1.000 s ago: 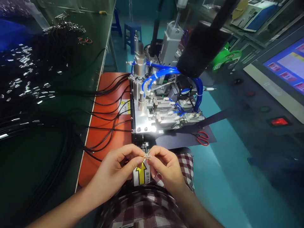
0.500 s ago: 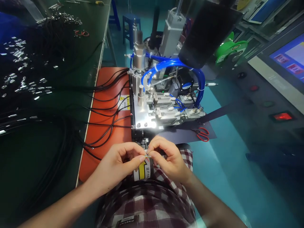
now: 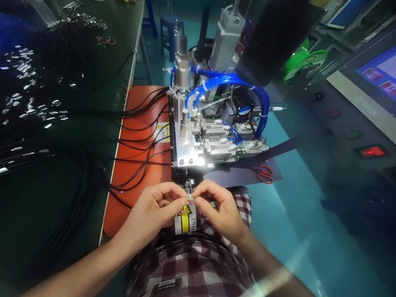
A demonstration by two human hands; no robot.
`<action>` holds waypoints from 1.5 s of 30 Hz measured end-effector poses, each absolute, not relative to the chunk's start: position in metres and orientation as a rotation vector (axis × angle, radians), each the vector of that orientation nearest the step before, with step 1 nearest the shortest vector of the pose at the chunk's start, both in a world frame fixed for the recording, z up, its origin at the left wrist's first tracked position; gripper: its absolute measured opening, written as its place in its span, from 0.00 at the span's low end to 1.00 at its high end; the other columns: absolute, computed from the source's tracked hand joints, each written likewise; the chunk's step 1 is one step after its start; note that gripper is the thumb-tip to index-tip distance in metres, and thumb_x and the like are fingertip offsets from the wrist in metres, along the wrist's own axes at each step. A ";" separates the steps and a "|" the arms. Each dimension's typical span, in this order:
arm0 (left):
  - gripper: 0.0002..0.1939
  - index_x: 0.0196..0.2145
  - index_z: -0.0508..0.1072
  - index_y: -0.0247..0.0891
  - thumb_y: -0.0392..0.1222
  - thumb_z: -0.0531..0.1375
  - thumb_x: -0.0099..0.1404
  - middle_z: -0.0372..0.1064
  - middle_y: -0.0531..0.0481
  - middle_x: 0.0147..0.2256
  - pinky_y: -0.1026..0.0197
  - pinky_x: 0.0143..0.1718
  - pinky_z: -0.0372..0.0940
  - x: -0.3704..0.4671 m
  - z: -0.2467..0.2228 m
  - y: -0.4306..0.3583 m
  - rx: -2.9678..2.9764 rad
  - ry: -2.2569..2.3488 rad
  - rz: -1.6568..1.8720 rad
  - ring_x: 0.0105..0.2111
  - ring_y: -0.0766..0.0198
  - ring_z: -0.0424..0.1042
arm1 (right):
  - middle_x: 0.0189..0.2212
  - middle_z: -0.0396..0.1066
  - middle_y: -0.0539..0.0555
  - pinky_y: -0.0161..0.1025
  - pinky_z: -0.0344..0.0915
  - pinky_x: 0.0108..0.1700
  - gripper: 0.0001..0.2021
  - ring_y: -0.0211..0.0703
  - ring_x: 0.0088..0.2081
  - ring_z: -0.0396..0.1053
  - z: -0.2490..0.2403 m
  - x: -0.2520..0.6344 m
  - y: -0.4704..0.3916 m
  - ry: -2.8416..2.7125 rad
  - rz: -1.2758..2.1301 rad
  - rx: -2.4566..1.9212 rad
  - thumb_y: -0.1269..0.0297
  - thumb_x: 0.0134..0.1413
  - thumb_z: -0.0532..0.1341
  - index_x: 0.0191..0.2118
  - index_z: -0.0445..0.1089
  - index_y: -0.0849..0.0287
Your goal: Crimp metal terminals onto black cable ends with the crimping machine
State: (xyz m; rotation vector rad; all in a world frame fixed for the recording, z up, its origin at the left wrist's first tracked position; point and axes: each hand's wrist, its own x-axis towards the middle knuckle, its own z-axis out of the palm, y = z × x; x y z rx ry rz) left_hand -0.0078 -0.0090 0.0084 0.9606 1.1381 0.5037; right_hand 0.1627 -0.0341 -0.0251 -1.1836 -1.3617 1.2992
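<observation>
Thin coloured wires point(image 3: 190, 199), with a red one hanging just below, span the small gap between my fingertips. My left hand point(image 3: 154, 210) pinches them from the left between thumb and forefinger. From the right, the thumb and forefinger of my right hand point(image 3: 220, 208) are closed on the wires' other side. Both hands are over my lap, just in front of a metal machine point(image 3: 188, 152). Below the fingers is a white label with a yellow arrow point(image 3: 185, 220). The exact ends of the wires are hidden by my fingers.
Several black cables point(image 3: 142, 159) run across an orange board point(image 3: 117, 214) into the machine's left side. Red-handled cutters point(image 3: 265, 174) lie on the dark plate at right. A dark bench point(image 3: 18, 231) with cable bundles is on the left. A control panel point(image 3: 349, 119) stands at right.
Between the fingertips, more of the wires shows now, as the right fingertips have drawn slightly away from the left. The left hand has barely moved.
</observation>
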 end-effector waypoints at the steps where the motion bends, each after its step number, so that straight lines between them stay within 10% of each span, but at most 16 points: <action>1: 0.10 0.30 0.70 0.35 0.46 0.62 0.59 0.59 0.59 0.19 0.70 0.16 0.46 -0.007 0.008 -0.009 0.961 1.137 0.505 0.16 0.75 0.52 | 0.27 0.64 0.47 0.33 0.59 0.31 0.02 0.35 0.28 0.62 -0.025 0.161 -0.035 -1.356 1.289 -1.192 0.69 0.55 0.60 0.31 0.68 0.58; 45: 0.13 0.29 0.68 0.33 0.47 0.60 0.59 0.59 0.58 0.19 0.69 0.17 0.44 -0.005 0.005 -0.007 0.981 1.144 0.408 0.17 0.75 0.50 | 0.20 0.63 0.46 0.33 0.59 0.26 0.07 0.35 0.23 0.60 -0.026 0.153 -0.034 -1.171 1.384 -1.338 0.64 0.54 0.61 0.27 0.67 0.58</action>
